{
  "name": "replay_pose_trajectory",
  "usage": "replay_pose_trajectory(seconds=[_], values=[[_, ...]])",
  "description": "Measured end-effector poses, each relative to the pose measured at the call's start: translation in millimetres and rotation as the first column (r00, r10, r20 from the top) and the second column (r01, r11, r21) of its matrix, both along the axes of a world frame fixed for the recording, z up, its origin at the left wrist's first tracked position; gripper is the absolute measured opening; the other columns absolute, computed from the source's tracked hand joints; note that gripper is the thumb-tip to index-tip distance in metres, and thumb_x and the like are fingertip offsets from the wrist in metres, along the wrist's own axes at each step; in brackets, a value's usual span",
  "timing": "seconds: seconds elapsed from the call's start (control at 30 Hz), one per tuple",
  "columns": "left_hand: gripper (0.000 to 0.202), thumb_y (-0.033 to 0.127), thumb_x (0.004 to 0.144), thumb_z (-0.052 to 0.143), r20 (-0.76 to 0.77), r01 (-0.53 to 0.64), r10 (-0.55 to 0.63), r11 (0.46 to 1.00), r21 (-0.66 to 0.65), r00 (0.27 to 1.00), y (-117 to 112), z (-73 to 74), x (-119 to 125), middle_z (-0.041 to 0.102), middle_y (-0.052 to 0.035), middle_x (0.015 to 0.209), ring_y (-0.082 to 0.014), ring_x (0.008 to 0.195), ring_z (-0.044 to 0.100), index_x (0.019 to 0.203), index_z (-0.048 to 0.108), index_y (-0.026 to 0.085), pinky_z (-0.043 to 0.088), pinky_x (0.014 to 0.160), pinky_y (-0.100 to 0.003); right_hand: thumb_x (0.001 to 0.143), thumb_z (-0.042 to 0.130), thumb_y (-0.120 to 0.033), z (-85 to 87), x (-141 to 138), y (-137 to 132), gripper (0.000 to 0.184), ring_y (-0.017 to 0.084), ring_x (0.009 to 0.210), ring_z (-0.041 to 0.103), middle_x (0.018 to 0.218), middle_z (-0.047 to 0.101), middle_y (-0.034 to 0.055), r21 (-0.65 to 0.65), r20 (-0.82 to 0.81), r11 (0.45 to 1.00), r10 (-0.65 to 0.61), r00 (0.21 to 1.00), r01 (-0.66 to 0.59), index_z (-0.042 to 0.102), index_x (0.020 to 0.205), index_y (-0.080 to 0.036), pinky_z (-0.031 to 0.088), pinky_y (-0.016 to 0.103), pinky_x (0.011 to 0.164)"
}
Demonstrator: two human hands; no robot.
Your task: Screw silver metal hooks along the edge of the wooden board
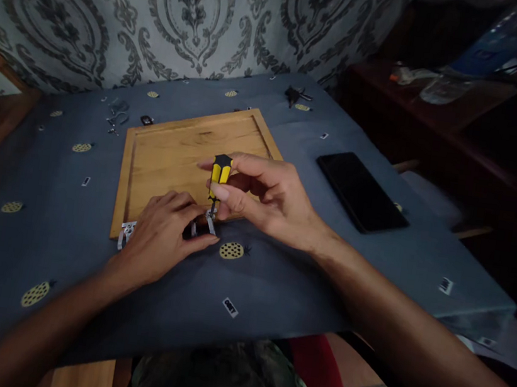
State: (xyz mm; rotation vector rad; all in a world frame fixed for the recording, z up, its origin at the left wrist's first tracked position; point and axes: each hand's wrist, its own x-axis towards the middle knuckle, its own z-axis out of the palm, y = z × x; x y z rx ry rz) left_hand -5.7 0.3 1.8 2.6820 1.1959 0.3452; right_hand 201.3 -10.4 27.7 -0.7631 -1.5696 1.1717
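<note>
My right hand (pixel 265 197) is closed around a short screwdriver (pixel 221 173) with a yellow and black handle. The screwdriver stands nearly upright, its tip down at a small metal bracket (pixel 211 222) by the near edge of a framed wooden board (pixel 189 140). My left hand (pixel 163 228) lies over that same edge, thumb and fingers closed about the bracket. Part of the bracket is hidden by the fingers. Another shiny metal fitting (pixel 126 233) shows at the board's near left corner, beside my left wrist.
Small metal pieces (pixel 117 114) and a little dark item (pixel 147 120) lie beyond the board's left side. A dark object like a bunch of keys (pixel 295 95) is at the back. A black phone (pixel 361 191) rests on the blue tablecloth (pixel 283 292) at right.
</note>
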Motion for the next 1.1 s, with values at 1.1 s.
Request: replay_pose_trajectory(seconds=[1.1], values=[[0.025, 0.045, 0.09, 0.076, -0.034, -0.006, 0.006, 1.0, 0.003, 0.999, 0.6, 0.9, 0.1, 0.069, -0.0049, 0.099, -0.0272, 0.098, 0.063, 0.103, 0.075, 0.023, 0.049, 0.084, -0.041, 0.086, 0.079, -0.051, -13.9, -8.7, 1.2, 0.04, 0.01, 0.049, 0.058, 0.064, 0.053, -0.0066, 0.08, -0.075, 0.955, -0.281, 0.957, 0.287, 0.05, 0.076, -0.025, 0.05, 0.026, 0.045]])
